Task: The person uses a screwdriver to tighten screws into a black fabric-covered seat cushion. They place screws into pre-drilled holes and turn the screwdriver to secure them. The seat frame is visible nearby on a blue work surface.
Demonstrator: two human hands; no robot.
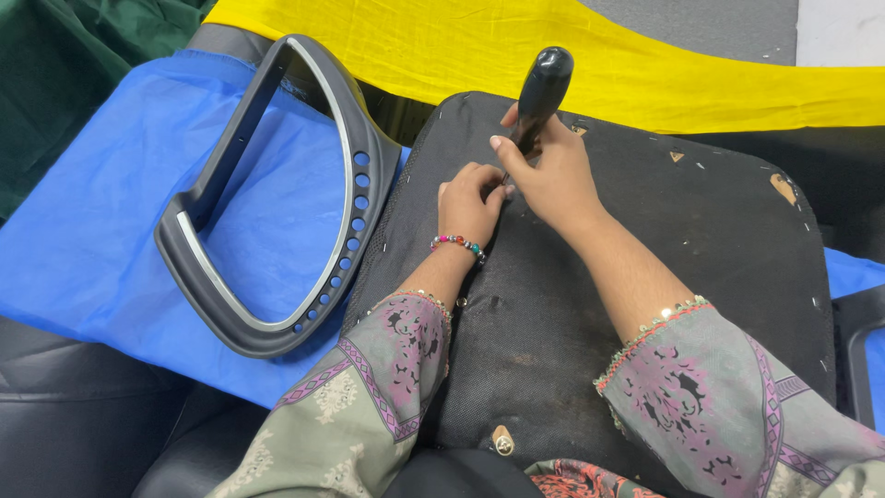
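My right hand grips a black-handled screwdriver, its handle pointing up and away and its tip hidden between my hands. My left hand, with a beaded bracelet on the wrist, rests with curled fingers on the black fabric underside of a chair seat, right beside the tool's tip. The seat lies flat in front of me, and small staples show along its edges.
A grey loop-shaped chair armrest with a row of holes lies to the left on a blue cloth. Yellow cloth runs behind the seat and green cloth lies at top left. Another dark part shows at the right edge.
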